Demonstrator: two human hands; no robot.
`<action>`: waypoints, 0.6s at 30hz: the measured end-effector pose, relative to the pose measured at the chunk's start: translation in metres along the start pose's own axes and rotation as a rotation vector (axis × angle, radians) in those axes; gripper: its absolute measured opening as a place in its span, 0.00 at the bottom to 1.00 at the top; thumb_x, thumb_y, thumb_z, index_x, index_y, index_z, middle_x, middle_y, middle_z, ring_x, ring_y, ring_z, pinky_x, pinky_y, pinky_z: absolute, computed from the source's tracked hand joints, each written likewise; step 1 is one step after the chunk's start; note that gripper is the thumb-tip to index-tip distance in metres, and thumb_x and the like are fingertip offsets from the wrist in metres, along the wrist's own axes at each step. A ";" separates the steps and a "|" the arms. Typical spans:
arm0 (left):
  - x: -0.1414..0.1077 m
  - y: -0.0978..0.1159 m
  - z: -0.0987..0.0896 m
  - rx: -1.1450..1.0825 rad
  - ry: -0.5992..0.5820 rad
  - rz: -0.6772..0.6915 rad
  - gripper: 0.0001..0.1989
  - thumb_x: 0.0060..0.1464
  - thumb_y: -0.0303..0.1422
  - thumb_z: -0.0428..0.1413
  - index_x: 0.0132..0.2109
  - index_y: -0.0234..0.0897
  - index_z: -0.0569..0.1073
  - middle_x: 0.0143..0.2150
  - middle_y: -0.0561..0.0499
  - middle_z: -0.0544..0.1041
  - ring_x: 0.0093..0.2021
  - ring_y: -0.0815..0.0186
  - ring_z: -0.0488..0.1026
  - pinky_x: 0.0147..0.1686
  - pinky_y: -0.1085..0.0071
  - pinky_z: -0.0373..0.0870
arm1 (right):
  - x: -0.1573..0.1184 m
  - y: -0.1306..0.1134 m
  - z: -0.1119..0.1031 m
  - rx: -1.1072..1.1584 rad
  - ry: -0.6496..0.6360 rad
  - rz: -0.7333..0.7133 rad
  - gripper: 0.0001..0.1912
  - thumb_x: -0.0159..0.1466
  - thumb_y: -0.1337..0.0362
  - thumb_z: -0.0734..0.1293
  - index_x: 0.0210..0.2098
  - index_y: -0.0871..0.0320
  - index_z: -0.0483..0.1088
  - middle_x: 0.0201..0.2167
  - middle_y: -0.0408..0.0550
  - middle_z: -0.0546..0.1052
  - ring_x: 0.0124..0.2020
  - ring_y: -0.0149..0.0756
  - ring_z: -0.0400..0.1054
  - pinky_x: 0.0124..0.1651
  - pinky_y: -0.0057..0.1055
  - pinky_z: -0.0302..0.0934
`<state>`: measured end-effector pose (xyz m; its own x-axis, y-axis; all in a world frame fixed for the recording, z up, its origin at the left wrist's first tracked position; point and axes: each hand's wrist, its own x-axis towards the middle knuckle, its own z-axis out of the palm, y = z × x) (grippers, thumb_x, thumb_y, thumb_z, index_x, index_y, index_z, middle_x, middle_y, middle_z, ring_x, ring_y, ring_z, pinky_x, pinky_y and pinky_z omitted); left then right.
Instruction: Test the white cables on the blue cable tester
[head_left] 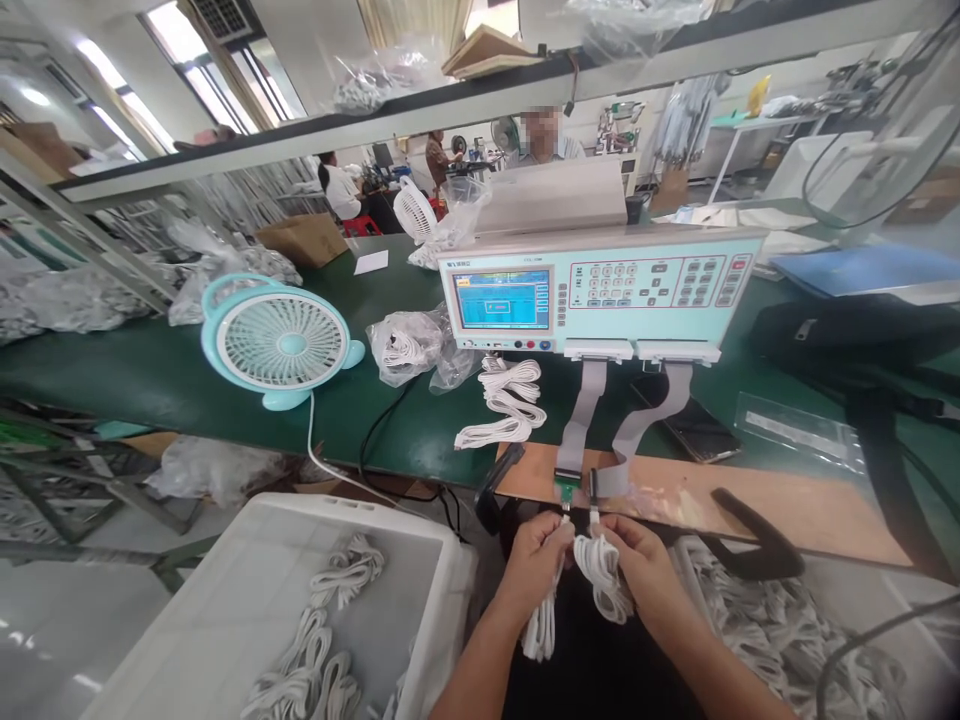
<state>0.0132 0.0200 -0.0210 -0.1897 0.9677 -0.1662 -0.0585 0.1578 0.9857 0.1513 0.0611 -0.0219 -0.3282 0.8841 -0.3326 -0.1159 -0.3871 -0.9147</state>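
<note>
Below the front edge of a wooden board (667, 505), my left hand (536, 560) pinches one plug end of a bundled white cable (601, 580). The metal tip meets a small green circuit board (568, 492); how far it is inserted cannot be seen. My right hand (637, 560) grips another white plug end beside it, against a second connector (595, 485). White loops hang beneath both hands. Grey ribbon cables (581, 415) run from these connectors to a light-blue tester (645, 290) with a lit screen.
A turquoise fan (292, 340) and bundled white cables (514, 400) stand on the green table (420, 430). At lower left is a white bin (247, 560) with cable bundles; more fill a container (780, 620) at right. A phone (697, 430) lies behind the board. People sit farther back.
</note>
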 end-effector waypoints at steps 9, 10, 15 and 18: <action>0.007 -0.009 0.011 -0.022 0.158 0.041 0.18 0.50 0.36 0.53 0.17 0.35 0.63 0.18 0.57 0.58 0.22 0.72 0.55 0.24 0.74 0.52 | 0.002 0.004 -0.004 0.023 -0.022 0.000 0.16 0.50 0.52 0.73 0.24 0.59 0.71 0.18 0.41 0.69 0.21 0.32 0.60 0.26 0.28 0.56; 0.006 -0.010 0.012 -0.044 0.179 0.030 0.18 0.50 0.37 0.54 0.16 0.35 0.63 0.18 0.57 0.57 0.22 0.73 0.54 0.24 0.75 0.52 | 0.002 0.005 -0.005 0.020 -0.027 -0.005 0.16 0.50 0.52 0.73 0.25 0.58 0.72 0.19 0.41 0.70 0.22 0.32 0.61 0.27 0.28 0.57; 0.001 -0.010 0.019 -0.184 0.213 -0.012 0.17 0.52 0.43 0.54 0.28 0.31 0.74 0.23 0.53 0.66 0.26 0.70 0.60 0.28 0.74 0.58 | 0.004 0.009 -0.008 0.030 -0.047 -0.007 0.16 0.51 0.51 0.73 0.28 0.58 0.73 0.21 0.43 0.72 0.23 0.35 0.64 0.28 0.30 0.59; -0.002 -0.012 0.021 -0.193 0.231 0.004 0.18 0.52 0.44 0.55 0.31 0.31 0.77 0.28 0.50 0.72 0.30 0.67 0.65 0.32 0.73 0.62 | 0.005 0.011 -0.008 0.051 -0.079 0.000 0.16 0.51 0.51 0.73 0.31 0.58 0.75 0.23 0.44 0.74 0.25 0.39 0.67 0.30 0.32 0.62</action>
<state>0.0345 0.0207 -0.0323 -0.4067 0.8945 -0.1854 -0.2385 0.0920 0.9668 0.1559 0.0632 -0.0355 -0.4012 0.8613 -0.3116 -0.1625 -0.4017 -0.9012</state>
